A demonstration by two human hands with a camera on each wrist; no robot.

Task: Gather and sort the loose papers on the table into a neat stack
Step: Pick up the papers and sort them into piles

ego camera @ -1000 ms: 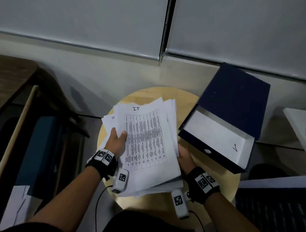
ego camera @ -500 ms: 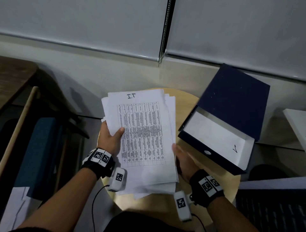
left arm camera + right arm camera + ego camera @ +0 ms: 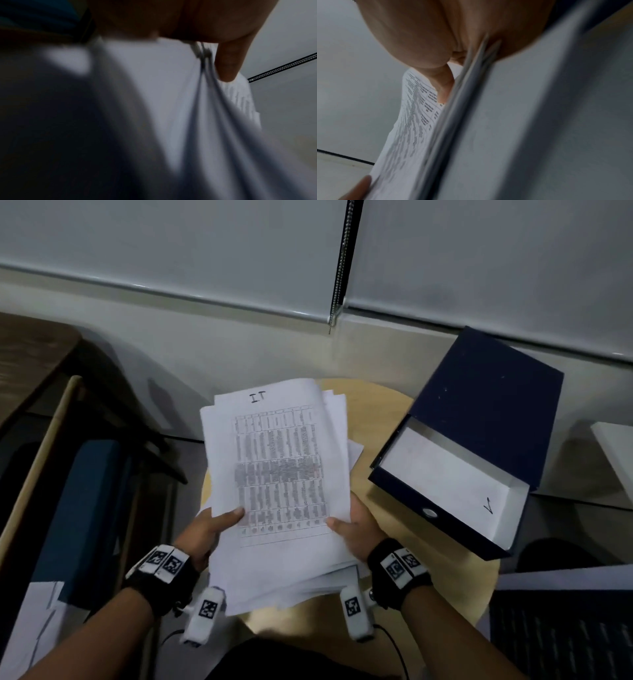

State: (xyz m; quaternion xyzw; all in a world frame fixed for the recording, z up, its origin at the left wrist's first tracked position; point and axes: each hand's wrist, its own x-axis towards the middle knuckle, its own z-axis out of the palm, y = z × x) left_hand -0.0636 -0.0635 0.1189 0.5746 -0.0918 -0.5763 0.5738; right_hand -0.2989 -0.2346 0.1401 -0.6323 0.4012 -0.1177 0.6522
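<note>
- Stack of papers (image 3: 277, 474): lifted above the round worktop (image 3: 442, 587), edges uneven, top sheet showing a printed table.
- Left hand (image 3: 205, 529): gripping the stack's lower left edge, thumb on top.
- Right hand (image 3: 356, 529): gripping the lower right edge, thumb on top.
- Dark blue box file (image 3: 479, 422): lying open just right of the stack, overhanging the worktop's edge.

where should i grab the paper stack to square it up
Judging by the head view, hold the paper stack at its two long side edges, one hand from each side. The sheets fan out unevenly at the far and near ends, so loose side grips would let them slide level when tapped on the round table.
</note>
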